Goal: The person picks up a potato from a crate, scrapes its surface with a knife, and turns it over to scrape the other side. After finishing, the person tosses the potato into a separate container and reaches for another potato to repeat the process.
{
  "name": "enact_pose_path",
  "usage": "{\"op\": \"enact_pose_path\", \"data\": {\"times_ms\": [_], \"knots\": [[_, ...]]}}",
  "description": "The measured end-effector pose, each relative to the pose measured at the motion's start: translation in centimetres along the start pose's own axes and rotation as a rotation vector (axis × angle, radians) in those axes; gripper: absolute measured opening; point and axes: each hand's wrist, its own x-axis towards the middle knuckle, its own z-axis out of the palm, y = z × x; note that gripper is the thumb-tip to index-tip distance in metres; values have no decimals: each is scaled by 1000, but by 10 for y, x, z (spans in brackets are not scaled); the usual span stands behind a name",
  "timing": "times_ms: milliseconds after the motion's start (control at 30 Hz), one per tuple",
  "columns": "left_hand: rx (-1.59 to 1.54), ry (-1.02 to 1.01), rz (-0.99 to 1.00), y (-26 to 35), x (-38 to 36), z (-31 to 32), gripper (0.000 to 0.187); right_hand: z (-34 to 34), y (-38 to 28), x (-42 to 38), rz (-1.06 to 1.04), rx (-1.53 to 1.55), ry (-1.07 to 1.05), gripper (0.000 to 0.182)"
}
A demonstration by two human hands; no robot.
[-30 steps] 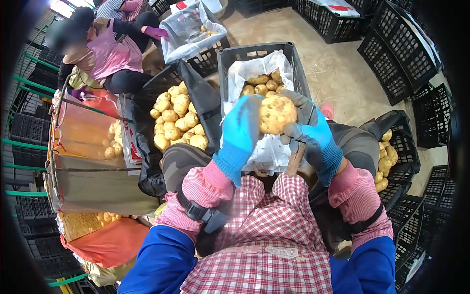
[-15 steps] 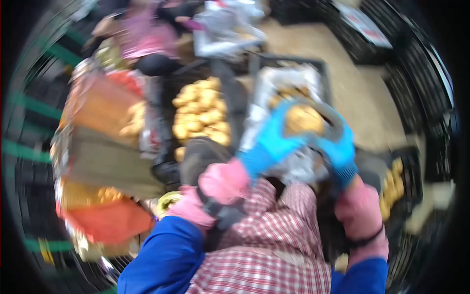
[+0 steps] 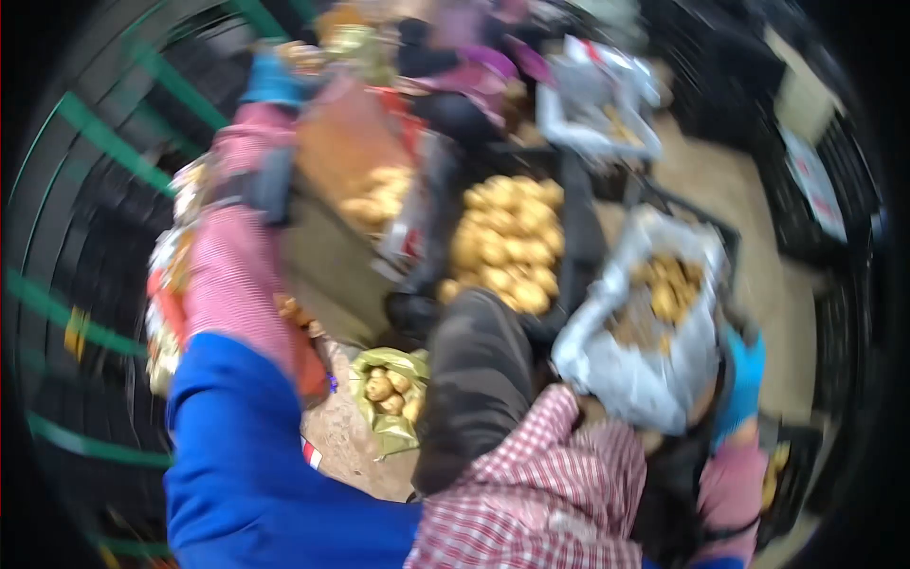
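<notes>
My left hand, in a blue glove, is stretched far out to the upper left, over the row of sacks. Yellowish-brown potatoes show right at its fingers, but blur means I cannot tell whether it grips them. My right hand, also blue-gloved with a grey palm, is low beside the right side of a crate lined with a pale plastic bag; its fingers are smeared. Inside that liner lie small potatoes and loose dirt.
A black crate of larger potatoes stands ahead of my knee. Left of it are an open orange sack and a small green bag of potatoes. Another person sits beyond. Black crates line the right.
My hands, together around potatoes over the lined crate before, are now apart: the left swung to the far upper left, the right dropped beside the crate. The view has turned left.
</notes>
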Motion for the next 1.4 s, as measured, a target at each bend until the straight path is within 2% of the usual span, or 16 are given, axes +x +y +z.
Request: {"op": "enact_pose_path", "data": {"times_ms": [67,133,167,267,367,400,467,600,633,800,900,933,967,1167,1300,1400], "knots": [[-4,118,-37,-23,-30,90,19,1,-46,-4,34,22,36,38],[61,-29,-187,-67,-94,183,17,-13,-66,6,115,-81,91,46],[101,-476,-204,-111,-131,203,19,-10,-68,-3,86,-35,150,47],[446,-1110,-686,-255,-263,274,29,-3,-84,9,88,92,251,51],[669,-1541,-811,-399,-370,309,60,-8,-85,4,182,225,319,52],[1011,-1472,-919,-445,-394,317,70,-12,-83,4,166,260,359,52],[1628,-1340,-428,-523,-419,326,81,-30,-84,2,207,470,205,53],[1972,-1025,458,-658,-425,288,52,-47,-77,2,294,773,166,54],[1935,-1081,350,-675,-421,285,44,-52,-70,-1,303,843,158,55],[1821,-1186,313,-652,-403,289,35,-55,-82,1,430,821,229,55],[1480,-1166,-348,-550,-393,308,45,-47,-93,-1,403,492,253,54],[839,-1135,-925,-605,-381,261,60,-43,-99,-2,409,373,272,54],[489,-1095,-1156,-541,-374,284,60,-43,-93,-4,388,347,254,55],[-106,-1004,-929,-270,-368,323,106,-23,-55,-14,270,307,108,56],[-122,-896,-660,-201,-385,302,111,11,-41,-27,342,226,-209,57],[-150,-812,-502,-184,-405,287,100,30,-39,-43,477,545,-466,62]]}}
